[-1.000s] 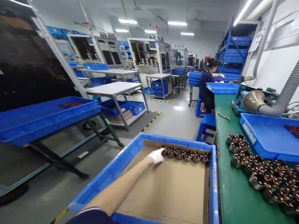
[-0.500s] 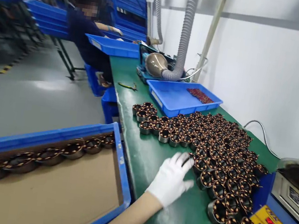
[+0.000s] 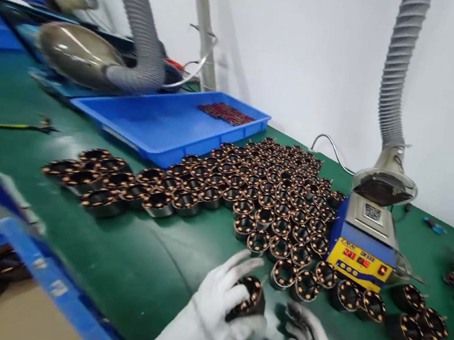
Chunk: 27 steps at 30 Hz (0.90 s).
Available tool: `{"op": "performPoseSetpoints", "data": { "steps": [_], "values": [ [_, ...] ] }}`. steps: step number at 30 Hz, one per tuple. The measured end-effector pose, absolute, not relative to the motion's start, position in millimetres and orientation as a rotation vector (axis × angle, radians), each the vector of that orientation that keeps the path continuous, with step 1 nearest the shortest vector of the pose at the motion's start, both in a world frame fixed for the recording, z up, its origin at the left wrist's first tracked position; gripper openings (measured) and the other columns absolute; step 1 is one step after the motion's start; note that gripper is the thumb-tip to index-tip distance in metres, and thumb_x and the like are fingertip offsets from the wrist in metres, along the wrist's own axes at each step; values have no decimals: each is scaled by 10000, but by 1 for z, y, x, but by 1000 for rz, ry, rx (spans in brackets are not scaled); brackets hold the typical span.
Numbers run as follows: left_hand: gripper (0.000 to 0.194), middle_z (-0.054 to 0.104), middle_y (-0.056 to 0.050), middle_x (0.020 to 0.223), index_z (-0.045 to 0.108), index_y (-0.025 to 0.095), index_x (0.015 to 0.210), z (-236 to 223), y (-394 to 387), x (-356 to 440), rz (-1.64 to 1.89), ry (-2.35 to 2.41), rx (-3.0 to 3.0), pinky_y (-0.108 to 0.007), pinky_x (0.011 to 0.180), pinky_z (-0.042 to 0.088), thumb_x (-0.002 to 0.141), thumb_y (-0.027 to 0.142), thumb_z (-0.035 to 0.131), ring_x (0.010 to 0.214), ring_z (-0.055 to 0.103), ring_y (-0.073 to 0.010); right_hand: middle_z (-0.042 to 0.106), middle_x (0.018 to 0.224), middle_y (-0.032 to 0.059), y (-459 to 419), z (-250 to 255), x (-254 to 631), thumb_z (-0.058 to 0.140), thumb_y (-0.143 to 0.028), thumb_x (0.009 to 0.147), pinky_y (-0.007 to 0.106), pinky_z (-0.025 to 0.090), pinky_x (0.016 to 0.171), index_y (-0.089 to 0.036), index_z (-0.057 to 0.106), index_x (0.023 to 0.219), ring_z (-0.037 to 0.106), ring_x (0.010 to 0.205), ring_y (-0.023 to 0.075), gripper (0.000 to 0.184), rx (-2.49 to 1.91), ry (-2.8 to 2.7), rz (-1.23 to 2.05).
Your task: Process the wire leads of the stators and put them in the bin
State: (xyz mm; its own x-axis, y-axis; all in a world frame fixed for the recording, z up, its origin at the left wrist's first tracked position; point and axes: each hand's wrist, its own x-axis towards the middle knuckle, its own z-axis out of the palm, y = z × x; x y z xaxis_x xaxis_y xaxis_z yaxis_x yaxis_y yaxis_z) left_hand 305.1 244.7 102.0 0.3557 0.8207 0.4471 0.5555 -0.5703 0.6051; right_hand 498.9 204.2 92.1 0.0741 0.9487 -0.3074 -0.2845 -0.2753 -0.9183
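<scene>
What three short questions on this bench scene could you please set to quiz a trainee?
1. What does the left hand hold? (a) cable tie (b) wound stator (c) screwdriver
2. True or false: the digital-display unit has a yellow front panel.
3. Fill in the colour: the bench top is ____.
Key: 1 b; 2 true; 3 green.
</scene>
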Motion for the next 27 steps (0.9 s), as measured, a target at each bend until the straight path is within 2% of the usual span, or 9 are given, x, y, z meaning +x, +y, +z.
{"op": "performPoseSetpoints", "data": {
  "steps": [4,8,10,15,18,21,23,25,27],
  "values": [
    [184,482,-53,1252,586,239,903,102,237,348,1055,891,1916,-405,992,384,751,304,665,1177,421,-273,682,986,107,207,120,494,787,-473,553,370,436,901,-180,668,1006,612,964,248,553,-934,-699,1711],
    [745,402,-60,1328,380,285,1281,92,224,379,1184,953,1892,-357,1017,357,626,197,722,1196,407,-253,702,883,46,199,130,503,766,-382,635,296,443,887,-207,690,888,628,908,172,316,-901,-363,1707],
    [853,422,-39,1318,345,309,1314,93,222,381,1154,865,1925,-315,1033,331,588,189,777,1194,410,-241,701,882,36,193,129,507,766,-337,646,295,466,851,-216,688,892,634,875,163,286,-878,-274,1697],
    [174,621,-4,1041,661,266,929,118,236,377,1060,832,1623,-294,969,381,802,276,542,1055,523,-211,685,883,22,189,119,503,774,-307,635,277,503,747,-222,663,926,628,800,147,323,-740,-278,1727],
    [276,646,-45,900,658,203,733,131,246,374,1068,939,1400,-314,867,448,821,314,422,969,560,-233,693,827,46,187,113,502,787,-349,613,253,506,614,-193,656,941,645,710,162,386,-701,-299,1851],
    [277,606,-71,1059,641,183,968,133,247,365,965,816,1461,-337,931,421,812,373,514,1043,528,-253,702,925,90,184,113,506,755,-391,646,312,518,635,-182,658,959,662,771,213,388,-671,-219,1916],
    [513,528,-62,1207,546,219,1172,130,244,361,870,701,1620,-334,1015,339,693,333,692,1135,463,-259,697,962,89,181,114,508,705,-409,697,369,518,735,-180,663,946,654,854,228,341,-686,-149,1877],
    [713,491,-31,1256,500,275,1219,129,241,363,849,623,1687,-301,1042,289,568,289,790,1172,427,-251,695,959,60,181,115,507,700,-402,701,369,489,835,-195,667,911,629,943,217,296,-692,-120,1817],
    [520,559,4,1168,604,307,1086,129,240,371,917,636,1637,-257,1011,311,590,305,759,1131,462,-223,696,901,32,182,115,505,733,-379,667,338,481,849,-208,665,885,611,974,201,286,-685,-151,1776]
  ]
}}
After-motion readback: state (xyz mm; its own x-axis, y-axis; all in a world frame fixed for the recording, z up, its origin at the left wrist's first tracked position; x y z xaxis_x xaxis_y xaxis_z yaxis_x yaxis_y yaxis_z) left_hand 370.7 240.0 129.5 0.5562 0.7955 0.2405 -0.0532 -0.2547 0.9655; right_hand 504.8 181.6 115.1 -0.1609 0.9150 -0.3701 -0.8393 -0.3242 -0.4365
